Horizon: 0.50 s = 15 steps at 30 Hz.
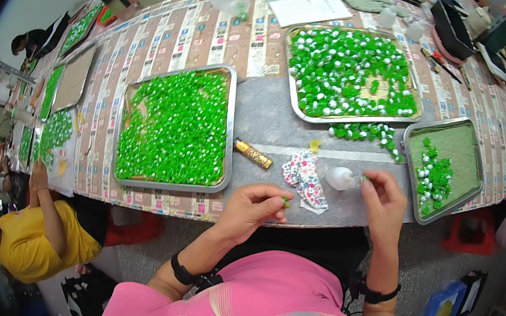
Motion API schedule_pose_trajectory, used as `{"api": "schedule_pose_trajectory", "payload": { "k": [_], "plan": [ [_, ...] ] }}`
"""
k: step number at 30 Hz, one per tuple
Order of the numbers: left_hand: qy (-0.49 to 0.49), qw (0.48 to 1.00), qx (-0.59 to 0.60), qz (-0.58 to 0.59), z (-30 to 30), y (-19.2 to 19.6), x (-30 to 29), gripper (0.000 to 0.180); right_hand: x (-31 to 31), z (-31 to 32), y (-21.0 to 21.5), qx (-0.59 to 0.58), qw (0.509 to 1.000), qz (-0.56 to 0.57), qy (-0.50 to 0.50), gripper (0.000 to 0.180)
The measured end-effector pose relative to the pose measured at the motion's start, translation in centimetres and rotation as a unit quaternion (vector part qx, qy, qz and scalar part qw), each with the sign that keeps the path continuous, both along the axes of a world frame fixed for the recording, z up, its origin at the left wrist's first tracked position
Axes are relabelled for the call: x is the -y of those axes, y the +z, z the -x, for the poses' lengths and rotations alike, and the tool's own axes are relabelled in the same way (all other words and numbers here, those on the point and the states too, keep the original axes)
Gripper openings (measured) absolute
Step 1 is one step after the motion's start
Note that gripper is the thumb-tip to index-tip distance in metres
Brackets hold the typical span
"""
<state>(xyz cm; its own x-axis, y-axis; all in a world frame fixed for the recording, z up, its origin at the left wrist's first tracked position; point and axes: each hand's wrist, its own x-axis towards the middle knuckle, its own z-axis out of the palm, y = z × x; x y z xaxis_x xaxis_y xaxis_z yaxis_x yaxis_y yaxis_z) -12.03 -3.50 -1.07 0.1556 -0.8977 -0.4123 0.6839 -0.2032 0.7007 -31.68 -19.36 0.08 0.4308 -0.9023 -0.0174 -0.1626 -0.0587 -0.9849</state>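
Note:
My left hand (pixel 252 209) is closed in a pinch on a small green piece (pixel 286 202) at the table's near edge. To its right, my right hand (pixel 383 204) also pinches. Its fingertips are beside the nozzle end of a small white squeeze bottle (pixel 339 178), and what they hold is too small to make out. Between the hands lies a floral cloth (pixel 306 178) with a small yellow scrap (pixel 314 145) at its top. A gold patterned cylinder (pixel 253 154) rests left of the cloth.
A metal tray (pixel 232 122) of green pieces stands at left. Another tray (pixel 302 114) of green and white pieces is farther back, with loose pieces (pixel 368 133) before it. A smaller tray (pixel 409 175) at right holds a cluster. A person in a yellow shirt (pixel 51 239) works at left.

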Motion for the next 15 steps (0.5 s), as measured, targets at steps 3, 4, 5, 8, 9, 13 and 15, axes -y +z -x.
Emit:
{"api": "schedule_pose_trajectory", "payload": {
  "k": [3, 4, 5, 8, 9, 13, 15],
  "plan": [
    [-0.02, 0.999, -0.028, -0.001, 0.5, 0.2, 0.3, 0.023, -3.7, 0.4, 1.9, 0.082, 0.977, -0.19, 0.053, 0.017],
    [-0.03, 0.999, -0.019, 0.003, 0.7, 0.0, 0.4, 0.022, -4.6, 0.3, 1.8, 0.117, 0.97, -0.196, 0.084, 0.019],
    [-0.033, 0.999, -0.023, 0.005, 0.9, 0.0, 0.5, 0.022, -5.3, 0.1, 2.0, 0.137, 0.961, -0.217, 0.105, 0.02],
    [-0.045, 0.999, -0.025, 0.012, 1.4, 0.0, 0.7, 0.021, -6.2, -0.8, 1.8, 0.147, 0.965, -0.175, 0.13, 0.02],
    [-0.05, 0.998, -0.02, 0.014, 1.5, 0.1, 0.8, 0.021, -6.2, -1.0, 1.7, 0.14, 0.969, -0.155, 0.134, 0.02],
    [-0.053, 0.998, -0.008, 0.034, 1.7, -0.1, 0.8, 0.02, -6.1, -1.5, 1.9, 0.11, 0.977, -0.118, 0.14, 0.02],
    [-0.056, 0.998, 0.003, 0.036, 1.7, -0.1, 0.9, 0.019, -6.1, -1.5, 1.7, 0.107, 0.978, -0.116, 0.134, 0.021]
  ]
}}
